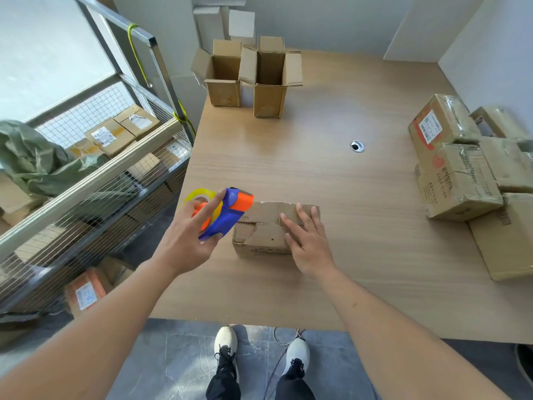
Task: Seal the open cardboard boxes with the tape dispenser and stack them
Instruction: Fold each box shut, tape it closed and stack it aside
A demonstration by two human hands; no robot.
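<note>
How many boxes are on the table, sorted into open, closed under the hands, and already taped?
Open boxes: 2
Closed box under the right hand: 1
Taped boxes at the table's right side: 5 visible
Total: 8

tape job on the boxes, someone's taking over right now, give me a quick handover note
Left hand grips the tape dispenser at the left end of the near box. Right hand presses flat on its closed flaps. No tape visible on that box yet.
Two open boxes stand at the table's far edge, unsealed.
Left: tape this box, seal the other two, stack them.
</note>
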